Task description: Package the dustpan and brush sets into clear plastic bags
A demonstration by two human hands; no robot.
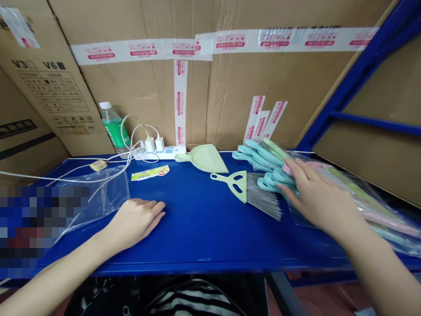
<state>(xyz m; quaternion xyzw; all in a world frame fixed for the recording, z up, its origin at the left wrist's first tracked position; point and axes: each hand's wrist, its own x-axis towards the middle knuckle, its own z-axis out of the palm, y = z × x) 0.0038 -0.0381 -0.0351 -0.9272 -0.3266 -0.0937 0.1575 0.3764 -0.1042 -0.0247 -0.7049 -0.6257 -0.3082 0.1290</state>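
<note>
My left hand rests on the blue table, its fingers curled together; whether anything is inside cannot be seen. On the right, my right hand lies over a pile of bagged items, its fingers at the pink handle beside several light-blue handles. A green dustpan lies at the back middle. Below it is a green brush with grey bristles, which point right toward the pile. A clear plastic bag lies behind my left hand, near a yellow-green label.
A white power strip with chargers and cables stands along the back, beside a green-labelled bottle. White cables cross the left side. Taped cardboard forms the back wall. A blue metal frame rises at the right.
</note>
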